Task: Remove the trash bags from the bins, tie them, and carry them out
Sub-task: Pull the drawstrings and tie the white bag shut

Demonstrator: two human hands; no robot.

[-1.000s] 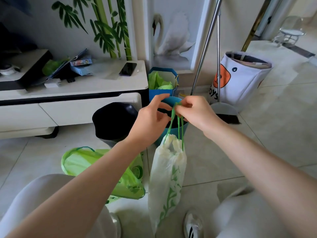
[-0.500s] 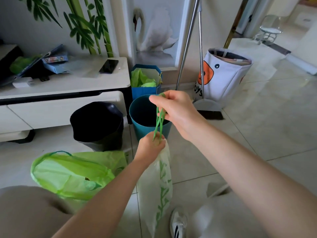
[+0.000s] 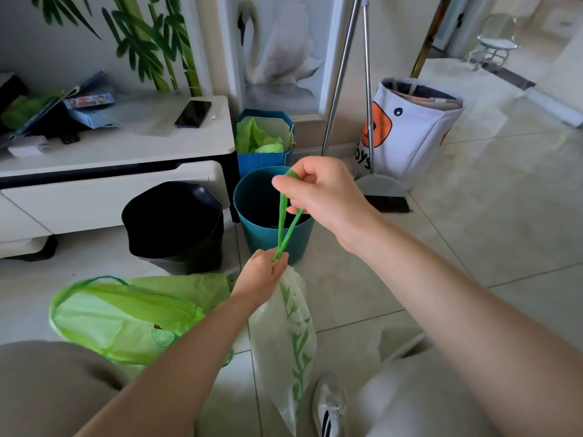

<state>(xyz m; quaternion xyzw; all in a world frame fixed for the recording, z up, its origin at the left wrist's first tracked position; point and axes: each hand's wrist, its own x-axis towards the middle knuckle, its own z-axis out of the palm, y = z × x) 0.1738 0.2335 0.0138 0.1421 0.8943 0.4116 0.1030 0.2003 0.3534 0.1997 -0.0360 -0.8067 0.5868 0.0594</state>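
Above open floor (image 3: 473, 234), white bag (image 3: 284, 335), drawstring (image 3: 285, 222) taut

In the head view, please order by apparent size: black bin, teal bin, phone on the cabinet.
1. black bin
2. teal bin, somewhat smaller, partly hidden by the right hand
3. phone, clearly smallest

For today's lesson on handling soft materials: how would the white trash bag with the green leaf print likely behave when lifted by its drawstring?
The white trash bag hangs long and narrow below the left hand, so it is probably floppy and lightly filled. The thin green drawstring is stretched taut up to the right hand, so it may dig into fingers. Hanging free, the bag could swing.
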